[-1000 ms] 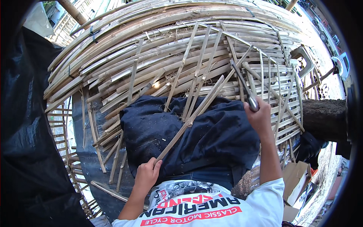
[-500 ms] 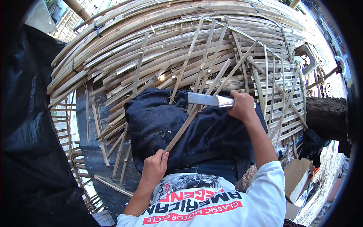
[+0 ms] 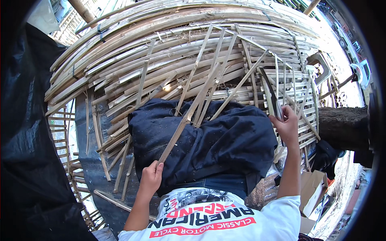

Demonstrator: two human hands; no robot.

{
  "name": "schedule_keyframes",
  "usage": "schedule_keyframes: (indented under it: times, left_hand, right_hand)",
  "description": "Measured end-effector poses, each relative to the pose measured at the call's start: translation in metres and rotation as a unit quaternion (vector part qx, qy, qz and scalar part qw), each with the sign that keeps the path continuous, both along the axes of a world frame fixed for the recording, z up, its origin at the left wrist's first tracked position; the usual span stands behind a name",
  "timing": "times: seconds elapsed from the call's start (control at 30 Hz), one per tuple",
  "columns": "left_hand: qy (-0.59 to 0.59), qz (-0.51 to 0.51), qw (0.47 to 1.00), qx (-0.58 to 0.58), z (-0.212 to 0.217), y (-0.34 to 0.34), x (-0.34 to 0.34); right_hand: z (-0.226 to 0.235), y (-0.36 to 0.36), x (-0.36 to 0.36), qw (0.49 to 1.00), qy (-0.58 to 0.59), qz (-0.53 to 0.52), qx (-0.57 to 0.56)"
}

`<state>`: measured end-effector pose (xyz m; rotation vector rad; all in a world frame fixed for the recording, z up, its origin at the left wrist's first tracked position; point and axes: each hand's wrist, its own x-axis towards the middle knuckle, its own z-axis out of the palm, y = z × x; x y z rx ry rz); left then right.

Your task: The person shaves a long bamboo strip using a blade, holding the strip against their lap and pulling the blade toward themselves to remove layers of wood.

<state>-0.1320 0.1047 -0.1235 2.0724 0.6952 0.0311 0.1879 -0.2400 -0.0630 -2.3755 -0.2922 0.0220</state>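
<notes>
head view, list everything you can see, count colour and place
bamboo strip: one, tan, slanting across the lap, lower end in the left hand
knife: one, dark blade, raised at right, in the right hand
dark cloth: one, navy, over the lap
bamboo slats: many, tan, stacked in curved bundles across the top
woven bamboo panel: one, tan, right of the lap
black sheet: one, left side
cardboard box: one, brown, lower right
tree trunk: one, dark, right
left hand: closed on the strip
right hand: closed on the knife
</notes>
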Motion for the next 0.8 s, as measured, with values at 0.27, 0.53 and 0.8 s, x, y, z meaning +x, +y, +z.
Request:
schedule_keyframes:
  times: [0.27, 0.53, 0.8]
  left_hand:
    - [0.084, -0.002, 0.983, -0.165, -0.025, 0.028, -0.035]
    - [0.051, 0.018, 0.998, 0.036, -0.049, 0.031, -0.050]
    - [0.071, -0.016, 0.995, 0.061, -0.054, 0.043, -0.045]
  right_hand:
    - [-0.002, 0.102, -0.044, 0.919, 0.251, 0.134, 0.271]
    - [-0.053, 0.137, -0.057, 0.943, 0.241, 0.132, 0.186]
    - [-0.051, 0.119, -0.055, 0.947, 0.249, 0.179, 0.097]
